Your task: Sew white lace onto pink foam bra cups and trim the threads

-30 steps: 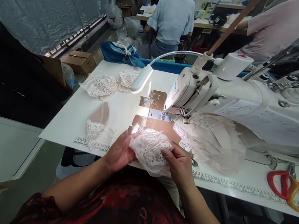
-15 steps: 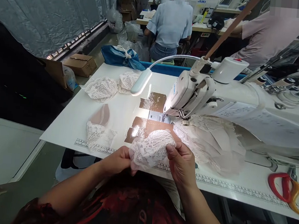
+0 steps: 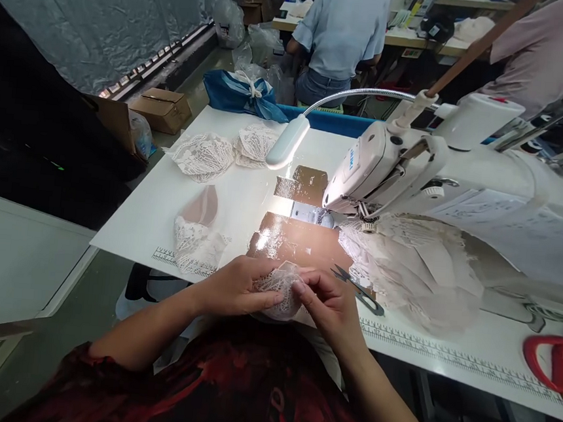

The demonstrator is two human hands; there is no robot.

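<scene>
Between my hands, close to the table's front edge, is a white lace bra cup. My left hand is closed on its left side, with the thumb lying across the lace. My right hand pinches the cup's right edge between thumb and fingers. Part of the cup is hidden behind my fingers. Just beyond my right hand lie dark thread snips. Ahead stands a white sewing machine, its needle area lit by a lamp.
A beige cup with lace and two lace pieces lie on the table's left. Sheer lace fabric is heaped right of the needle. Red-and-orange-handled scissors rest at the right edge. A co-worker sits beyond the table.
The lace cup has been drawn down toward me, and my hands have come closer together on it. The thread snips now show beside my right hand. The view has shifted slightly.
</scene>
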